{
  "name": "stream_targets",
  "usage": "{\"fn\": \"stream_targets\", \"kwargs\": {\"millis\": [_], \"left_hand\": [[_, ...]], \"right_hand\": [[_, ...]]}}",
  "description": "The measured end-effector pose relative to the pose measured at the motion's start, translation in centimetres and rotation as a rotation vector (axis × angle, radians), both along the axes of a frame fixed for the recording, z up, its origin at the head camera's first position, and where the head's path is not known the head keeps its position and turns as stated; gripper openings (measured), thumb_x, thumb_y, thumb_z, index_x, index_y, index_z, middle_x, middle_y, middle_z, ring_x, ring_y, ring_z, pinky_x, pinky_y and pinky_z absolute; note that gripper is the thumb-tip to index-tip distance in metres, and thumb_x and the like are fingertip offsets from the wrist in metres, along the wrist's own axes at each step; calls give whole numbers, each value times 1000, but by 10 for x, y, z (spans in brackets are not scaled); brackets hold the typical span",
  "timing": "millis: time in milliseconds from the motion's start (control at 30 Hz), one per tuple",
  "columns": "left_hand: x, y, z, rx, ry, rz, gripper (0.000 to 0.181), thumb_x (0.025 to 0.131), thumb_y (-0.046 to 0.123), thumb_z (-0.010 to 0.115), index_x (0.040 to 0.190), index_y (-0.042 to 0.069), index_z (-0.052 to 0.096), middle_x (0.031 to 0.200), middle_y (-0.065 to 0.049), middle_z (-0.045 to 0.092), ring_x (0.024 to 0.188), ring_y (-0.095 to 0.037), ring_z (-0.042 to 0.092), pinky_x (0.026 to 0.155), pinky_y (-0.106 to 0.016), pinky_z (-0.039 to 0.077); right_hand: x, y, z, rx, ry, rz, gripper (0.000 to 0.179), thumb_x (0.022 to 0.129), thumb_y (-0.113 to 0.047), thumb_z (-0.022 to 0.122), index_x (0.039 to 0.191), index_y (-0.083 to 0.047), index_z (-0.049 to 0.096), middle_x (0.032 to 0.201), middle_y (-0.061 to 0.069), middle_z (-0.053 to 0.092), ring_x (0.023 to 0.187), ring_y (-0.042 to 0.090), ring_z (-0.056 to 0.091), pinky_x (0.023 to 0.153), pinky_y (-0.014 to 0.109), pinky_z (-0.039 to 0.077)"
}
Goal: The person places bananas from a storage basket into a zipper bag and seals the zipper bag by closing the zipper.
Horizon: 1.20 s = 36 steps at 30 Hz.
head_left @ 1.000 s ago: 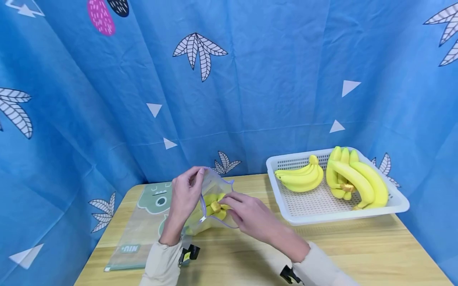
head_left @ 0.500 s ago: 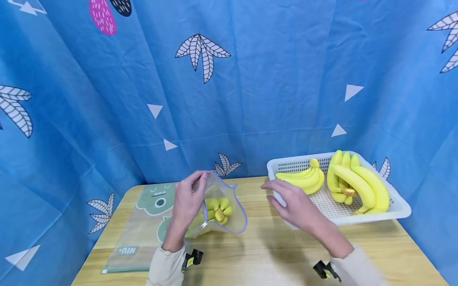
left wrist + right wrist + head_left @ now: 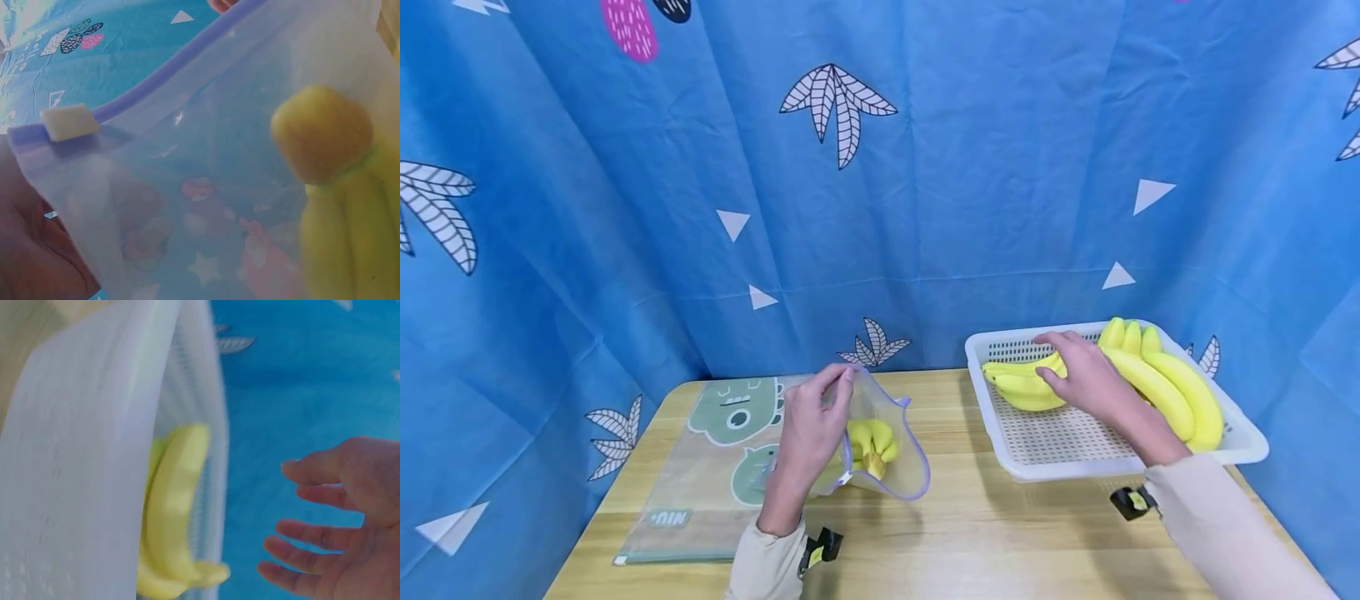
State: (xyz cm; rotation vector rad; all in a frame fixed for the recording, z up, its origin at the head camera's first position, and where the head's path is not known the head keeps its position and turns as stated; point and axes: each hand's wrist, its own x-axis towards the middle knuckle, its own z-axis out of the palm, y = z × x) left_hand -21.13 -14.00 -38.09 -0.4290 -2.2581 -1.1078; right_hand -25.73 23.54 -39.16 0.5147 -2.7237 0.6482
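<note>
My left hand (image 3: pixel 812 425) pinches the top edge of a clear slider zip bag (image 3: pixel 912 471) with a purple rim, holding its mouth open. Inside it lies a bunch of bananas (image 3: pixel 880 437), stem toward the opening; the left wrist view shows the white slider (image 3: pixel 70 122) near that hand. Over the white plastic basket (image 3: pixel 1105 471), my right hand (image 3: pixel 1086 379) hovers with thumb and fingers spread, above the stem end of a banana bunch (image 3: pixel 1026 387), hiding the stem. In the right wrist view nothing is between its fingers.
More bananas (image 3: pixel 1187 400) lie in the right part of the basket, partly behind my right hand and forearm. A flat bag (image 3: pixel 700 492) with green cartoon prints lies on the table's left side. A blue patterned curtain (image 3: pixel 970 167) hangs behind the wooden table (image 3: pixel 940 550).
My right hand has left the bananas in the bag and moved right, over the basket. The left hand keeps its pinch on the bag's edge.
</note>
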Motion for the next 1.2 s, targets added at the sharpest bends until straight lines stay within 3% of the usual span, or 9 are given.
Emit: {"fn": "stream_targets", "kwargs": {"millis": [133,267,433,600,900,1200], "left_hand": [[0,0,-2,-4,4,6,21,104,16,59,106,8,79,105,-5,78,109,-22,71,95,-45,56],[-1,1,-3,-6,-1,-1,22,105,16,59,107,7,79,105,-5,78,109,-21,71,96,-44,56],[-2,2,-4,1,-12,-11,23,106,17,58,108,7,79,107,-5,78,111,-21,70,98,-44,55],[-2,4,-3,11,-18,-33,22,106,16,58,108,9,79,107,-5,77,111,-20,70,98,-43,55],[1,7,-8,21,-45,-35,22,105,16,58,107,7,79,106,-5,78,109,-20,71,99,-42,54],[0,6,-7,49,-61,-34,20,105,13,59,106,8,79,105,-5,78,109,-20,71,98,-41,54]], "right_hand": [[-27,6,-4,25,-178,-85,53,97,-13,67,140,12,48,133,39,51,123,55,49,98,66,45],[-50,11,-7,49,-279,-169,61,98,-15,64,143,18,39,134,44,46,124,57,45,99,66,44],[-70,20,-9,54,-370,-249,47,96,-14,63,124,20,48,112,37,56,103,47,56,81,53,52],[-79,27,-11,33,-461,-285,30,95,-9,60,112,16,56,96,27,62,81,33,58,65,37,48],[-73,27,-21,29,-409,-354,25,89,5,57,111,17,55,101,33,62,85,39,61,68,44,51],[-68,28,-13,77,-299,-296,20,85,9,56,102,15,64,96,30,66,77,35,61,63,42,51]]}}
